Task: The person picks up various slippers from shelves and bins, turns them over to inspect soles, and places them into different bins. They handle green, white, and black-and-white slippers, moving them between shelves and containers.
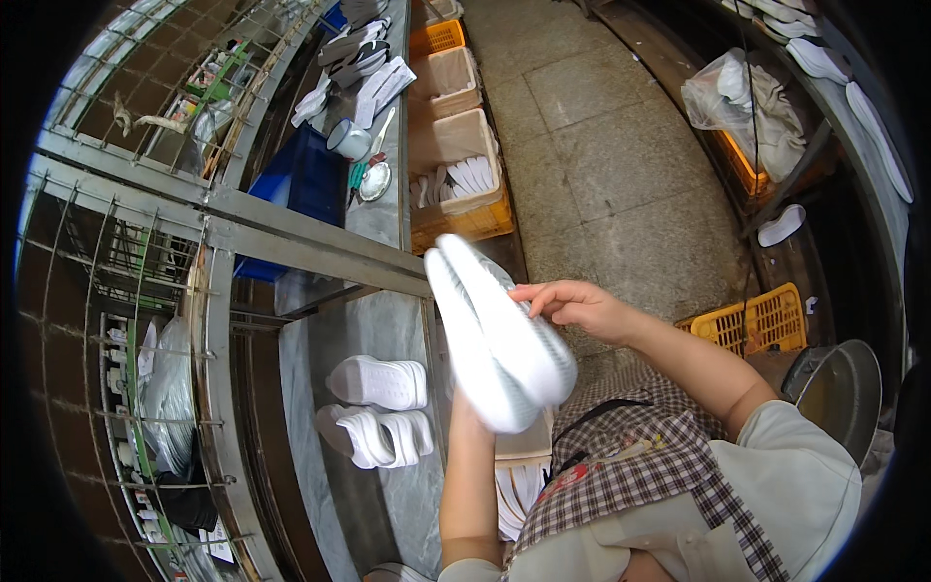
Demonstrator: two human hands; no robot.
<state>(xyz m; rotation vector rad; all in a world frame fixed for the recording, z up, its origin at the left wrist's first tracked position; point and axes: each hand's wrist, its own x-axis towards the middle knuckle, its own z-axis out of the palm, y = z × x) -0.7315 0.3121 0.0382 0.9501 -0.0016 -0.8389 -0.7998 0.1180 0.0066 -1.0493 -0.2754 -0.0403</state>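
A pair of white shoe soles (504, 349), long and blurred by motion, is held up side by side in front of me. My left forearm (468, 475) rises to their lower end, and the soles cover my left hand, which holds them from behind. My right hand (572, 306) is at their right edge, fingers bent and closed, thumb and fingertips against the rim. Left of the soles, several white soles (378, 383) lie in two stacked groups on the grey stone-look bench (369, 325).
Wire-mesh shelving (218, 228) stands at the left. Beyond are a blue bin (301, 175), a white mug (349, 141) and orange crates (461, 228), one holding soles. At right are a yellow crate (766, 320), a metal bucket (844, 393) and a bagged bundle (737, 97).
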